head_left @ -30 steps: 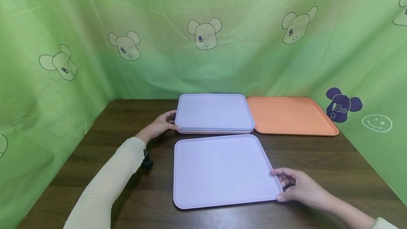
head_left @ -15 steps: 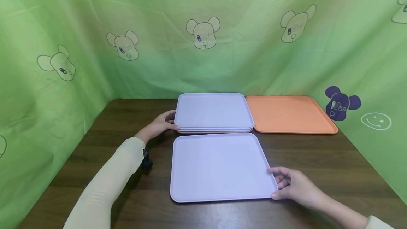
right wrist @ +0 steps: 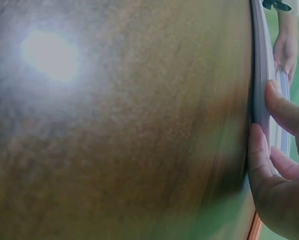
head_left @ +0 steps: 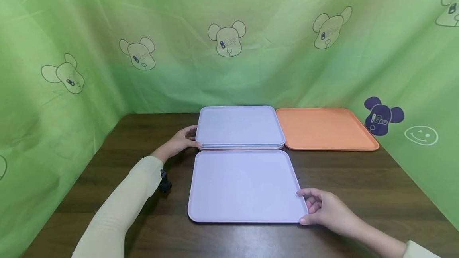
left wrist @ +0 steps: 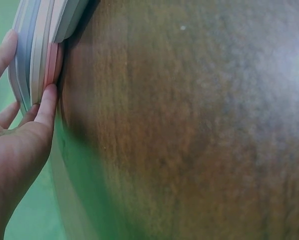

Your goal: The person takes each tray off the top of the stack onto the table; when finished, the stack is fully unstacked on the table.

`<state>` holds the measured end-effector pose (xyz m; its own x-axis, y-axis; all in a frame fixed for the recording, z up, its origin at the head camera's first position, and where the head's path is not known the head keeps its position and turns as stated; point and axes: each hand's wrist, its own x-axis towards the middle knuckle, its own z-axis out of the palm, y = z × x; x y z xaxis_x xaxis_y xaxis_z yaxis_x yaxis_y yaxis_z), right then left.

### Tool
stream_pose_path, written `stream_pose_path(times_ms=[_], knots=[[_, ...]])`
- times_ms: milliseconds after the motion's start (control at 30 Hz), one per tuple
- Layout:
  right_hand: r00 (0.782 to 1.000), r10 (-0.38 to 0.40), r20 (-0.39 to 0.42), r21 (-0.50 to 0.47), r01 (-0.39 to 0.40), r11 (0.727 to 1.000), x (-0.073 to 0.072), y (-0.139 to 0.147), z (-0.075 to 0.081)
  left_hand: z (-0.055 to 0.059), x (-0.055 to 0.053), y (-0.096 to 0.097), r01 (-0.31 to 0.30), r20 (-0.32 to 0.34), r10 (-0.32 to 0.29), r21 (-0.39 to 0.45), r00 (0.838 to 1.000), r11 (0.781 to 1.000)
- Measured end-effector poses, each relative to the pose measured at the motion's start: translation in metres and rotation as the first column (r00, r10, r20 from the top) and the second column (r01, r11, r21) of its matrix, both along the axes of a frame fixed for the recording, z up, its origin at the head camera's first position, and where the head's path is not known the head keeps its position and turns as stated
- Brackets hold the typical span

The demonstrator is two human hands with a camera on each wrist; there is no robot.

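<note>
Against near tray, curled right grip

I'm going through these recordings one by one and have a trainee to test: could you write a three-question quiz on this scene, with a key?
1. Fill in: in the head view, the orange tray lies to the ___ of the tray stack.
2. True or false: the left hand touches the tray stack.
3. What does the right hand hold? A, the orange tray; B, the front lilac tray; C, the tray stack.

Key: 1, right; 2, true; 3, B.
</note>
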<state>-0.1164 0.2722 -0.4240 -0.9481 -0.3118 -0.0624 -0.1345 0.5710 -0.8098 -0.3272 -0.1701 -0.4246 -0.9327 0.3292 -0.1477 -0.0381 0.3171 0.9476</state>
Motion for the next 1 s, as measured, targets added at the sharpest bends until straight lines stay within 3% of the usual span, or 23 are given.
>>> stream_pose_path(times_ms=[267,467,700,1000], knots=[[0.998,0.026,0.048,-0.021,-0.025,0.999,-0.006,0.002,0.002,0.0,0.001,0.0,0.003,-0.011,-0.003,-0.004,1.0,1.0],[0.998,0.059,-0.008,-0.075,-0.06,0.995,-0.014,0.008,0.004,-0.003,-0.002,0.0,0.024,-0.018,-0.024,0.015,1.0,1.0],[0.996,0.009,-0.084,-0.078,-0.015,0.997,-0.038,0.014,0.015,-0.003,-0.002,-0.001,0.027,-0.024,-0.027,0.009,0.999,1.0],[0.995,-0.051,-0.089,-0.124,0.039,0.992,-0.078,0.018,0.02,0.0,0.001,0.0,0.008,-0.009,-0.008,0.009,1.0,1.0]])
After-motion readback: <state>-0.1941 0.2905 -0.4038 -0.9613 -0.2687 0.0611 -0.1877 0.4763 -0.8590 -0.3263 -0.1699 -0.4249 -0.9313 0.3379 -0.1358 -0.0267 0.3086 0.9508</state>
